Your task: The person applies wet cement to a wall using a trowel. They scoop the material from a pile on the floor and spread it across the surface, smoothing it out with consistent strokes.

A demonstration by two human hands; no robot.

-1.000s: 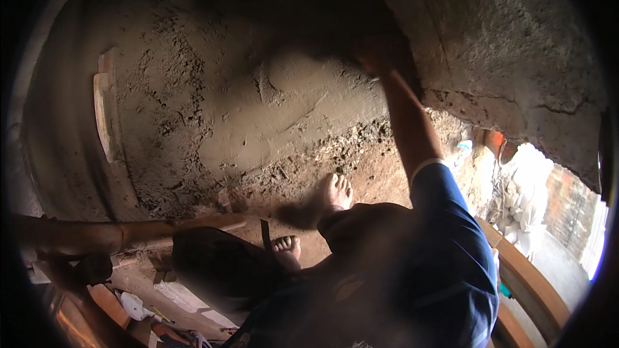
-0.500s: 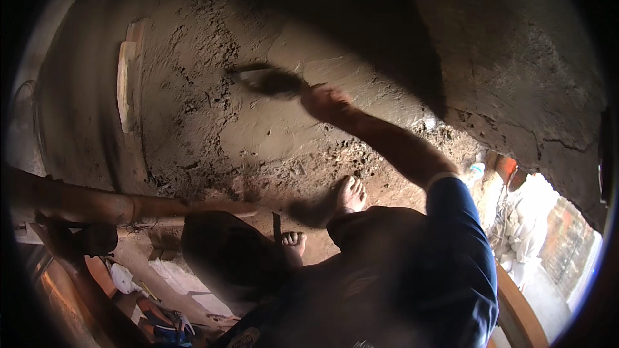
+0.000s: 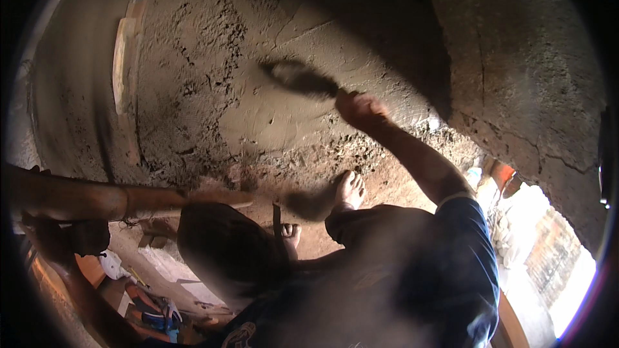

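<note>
My right hand (image 3: 362, 111) is closed round the handle of a trowel (image 3: 302, 80), whose blade is smeared by motion. The blade is at the wet, grey plaster wall (image 3: 271, 119); whether it touches cannot be told. Smoothed plaster surrounds it, with a rough, pitted band to its left. At the far left, my left hand (image 3: 42, 233) is in shadow against a thick wooden pole (image 3: 97, 201), with fingertips showing over the pole's upper side.
A wooden strip (image 3: 121, 67) stands against the wall at left. My bare feet (image 3: 350, 190) are on the dirt floor below the wall. Tools (image 3: 151, 306) lie at lower left. A cracked wall edge (image 3: 535, 142) and a bright opening (image 3: 548, 245) are at right.
My right hand has drawn the trowel to the right and slightly down across the plaster. My left hand stays at the pole. The whole view has shifted slightly.
</note>
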